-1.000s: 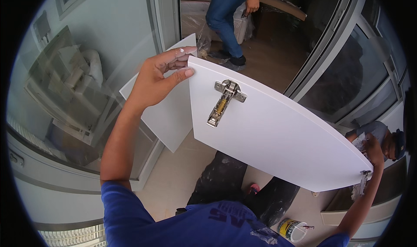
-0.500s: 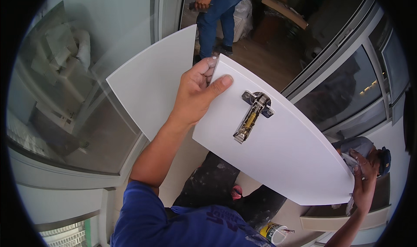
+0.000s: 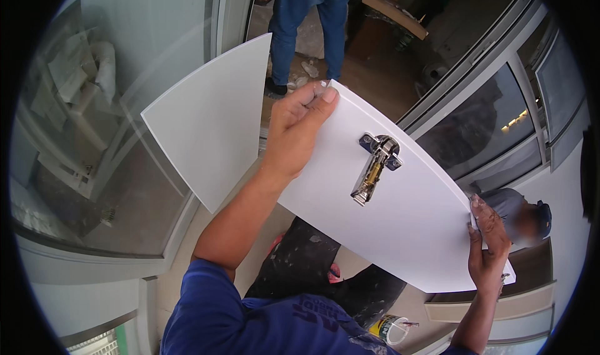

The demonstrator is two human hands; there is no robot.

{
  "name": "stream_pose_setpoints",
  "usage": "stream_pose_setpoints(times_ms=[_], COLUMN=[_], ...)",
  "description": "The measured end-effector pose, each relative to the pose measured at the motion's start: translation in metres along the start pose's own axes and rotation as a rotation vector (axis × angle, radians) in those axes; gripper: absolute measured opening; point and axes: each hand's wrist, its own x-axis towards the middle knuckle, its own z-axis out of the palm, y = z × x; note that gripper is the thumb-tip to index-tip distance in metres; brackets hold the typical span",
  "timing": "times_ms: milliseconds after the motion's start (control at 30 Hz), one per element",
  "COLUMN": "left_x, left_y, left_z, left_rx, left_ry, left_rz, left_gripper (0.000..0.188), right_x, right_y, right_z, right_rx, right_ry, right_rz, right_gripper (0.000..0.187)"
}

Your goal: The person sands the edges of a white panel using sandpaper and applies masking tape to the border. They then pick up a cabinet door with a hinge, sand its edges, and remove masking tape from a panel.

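Observation:
A white cabinet door panel (image 3: 412,217) with a curved upper edge is held tilted before me. My left hand (image 3: 300,127) grips its upper left corner, thumb on the front face and fingers behind. A metal concealed hinge (image 3: 378,167) is fixed to the face near that hand, its arm pointing down. My right hand (image 3: 490,245) is closed over the curved edge near the panel's right end. A bit of whitish rag (image 3: 473,222) shows between its fingers; most of it is hidden.
Another white panel (image 3: 212,120) stands upright at left, beside a glass door (image 3: 125,186). A person in jeans (image 3: 309,27) stands beyond. Another person in a cap (image 3: 522,214) is at right, behind my right hand. A paint bucket (image 3: 394,330) sits on the floor at lower right.
My right hand has moved up and left along the curved edge, away from the panel's right tip. My left hand still grips the corner. The person in jeans has shifted left.

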Motion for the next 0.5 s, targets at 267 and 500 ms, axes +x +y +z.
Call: stream_pose_setpoints(times_ms=[267,500], left_x=[-0.007,-0.012], left_y=[-0.027,-0.045], left_z=[-0.011,0.002], left_rx=[0.224,0.169], left_ry=[-0.150,-0.153], left_rz=[0.131,0.146], left_gripper=[0.041,0.040], right_x=[0.043,0.109], right_y=[-0.021,-0.073], right_z=[-0.002,0.019], right_rx=[0.027,0.606], right_ry=[0.092,0.089], right_rz=[-0.162,-0.042], right_gripper=[0.028,0.029])
